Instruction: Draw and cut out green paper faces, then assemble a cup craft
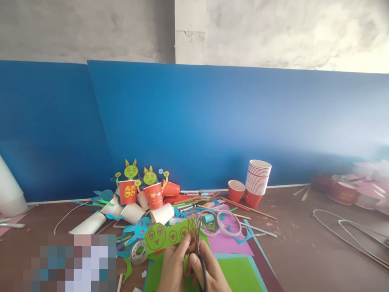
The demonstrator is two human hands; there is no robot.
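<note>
My left hand (176, 261) pinches a strip of green paper (165, 237) near its right end. Drawn on the strip are a round face, small circles with hearts and pointed zigzag shapes. In my right hand (209, 265) is a pair of scissors (199, 247) with dark handles, its blades upright at the zigzag end of the strip. Whether the blades touch the paper I cannot tell. Beneath both hands lie larger green sheets (240, 271), and a purple sheet (231, 245) lies just beyond.
Red paper cups with green rabbit figures (127, 192) stand behind white cups (132, 213). Tape rings (229, 223), a small tape roll (139, 251) and many coloured sticks (194, 198) crowd the middle. A cup stack (257, 182) stands right, near a loose cable (349, 235). A blue panel (197, 121) rises behind.
</note>
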